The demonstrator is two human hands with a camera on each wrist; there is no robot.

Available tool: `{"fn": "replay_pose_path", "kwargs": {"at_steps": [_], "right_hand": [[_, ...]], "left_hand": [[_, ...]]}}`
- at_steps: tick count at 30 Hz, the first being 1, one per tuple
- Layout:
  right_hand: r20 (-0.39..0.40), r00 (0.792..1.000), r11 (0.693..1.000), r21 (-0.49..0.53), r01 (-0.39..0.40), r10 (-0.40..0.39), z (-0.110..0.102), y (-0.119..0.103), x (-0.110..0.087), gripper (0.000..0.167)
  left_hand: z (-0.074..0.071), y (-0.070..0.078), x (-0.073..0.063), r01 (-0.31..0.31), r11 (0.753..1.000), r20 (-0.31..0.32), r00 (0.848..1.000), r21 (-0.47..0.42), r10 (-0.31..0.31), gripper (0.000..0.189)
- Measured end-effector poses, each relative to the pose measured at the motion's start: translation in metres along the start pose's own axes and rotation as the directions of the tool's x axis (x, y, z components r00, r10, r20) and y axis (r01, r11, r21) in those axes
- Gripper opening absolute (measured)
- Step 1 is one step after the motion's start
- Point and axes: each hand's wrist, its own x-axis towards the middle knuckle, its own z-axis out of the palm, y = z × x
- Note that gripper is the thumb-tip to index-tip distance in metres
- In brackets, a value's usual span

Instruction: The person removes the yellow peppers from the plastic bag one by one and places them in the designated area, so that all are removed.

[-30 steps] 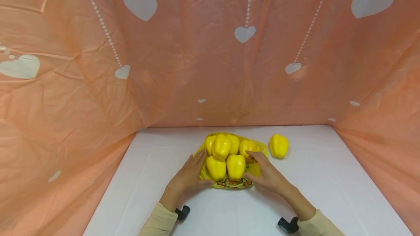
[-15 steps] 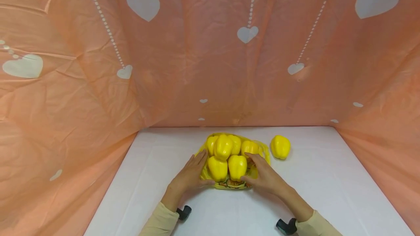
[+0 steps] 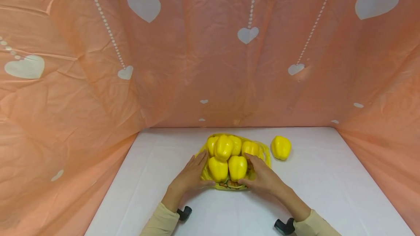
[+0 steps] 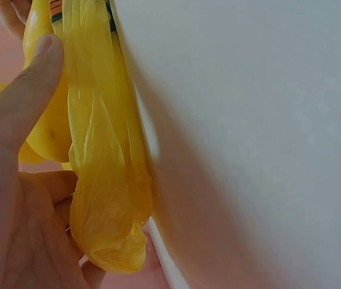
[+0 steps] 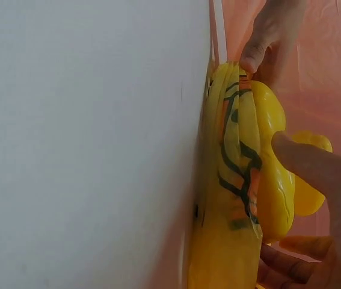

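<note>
In the head view, several glossy yellow bell peppers (image 3: 224, 148) are heaped on a flattened yellow plastic bag (image 3: 205, 174) printed in dark green and orange. My left hand (image 3: 190, 173) lies along the heap's left side, fingers fairly straight, its thumb at the bag's front edge. My right hand (image 3: 265, 177) flanks the right side, with its thumb near the front right bell pepper (image 3: 237, 168). The left wrist view has a crumpled fold of the bag (image 4: 107, 198) between hand and table. In the right wrist view, the thumb (image 5: 305, 159) reaches a bell pepper (image 5: 272, 168). Some fingers are hidden.
A lone bell pepper (image 3: 280, 148) sits to the right of the bag on the white table (image 3: 315, 177). Behind and at both sides hangs a peach curtain (image 3: 197, 57) with white hearts. Black wrist mounts (image 3: 284, 226) sit at both wrists.
My right hand has shifted slightly left along the heap, its thumb closer to the front bell pepper. The left hand and bell peppers keep their places; the head view has shifted slightly.
</note>
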Motion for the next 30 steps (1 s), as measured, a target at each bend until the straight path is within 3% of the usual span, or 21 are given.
{"fn": "replay_pose_path", "kwargs": {"at_steps": [17, 30], "right_hand": [[0.010, 1.000, 0.997, -0.079, -0.014, 0.015, 0.0052, -0.0069, 0.0005, 0.102], [-0.048, 0.999, 0.987, -0.158, -0.011, 0.003, 0.0077, -0.0056, -0.0012, 0.093]], "left_hand": [[-0.0001, -0.0012, -0.0007, -0.004, 1.000, -0.001, 1.000, 0.016, 0.004, 0.115], [-0.0001, -0.0002, -0.0002, 0.005, 1.000, 0.009, 1.000, 0.025, -0.005, 0.114]]}}
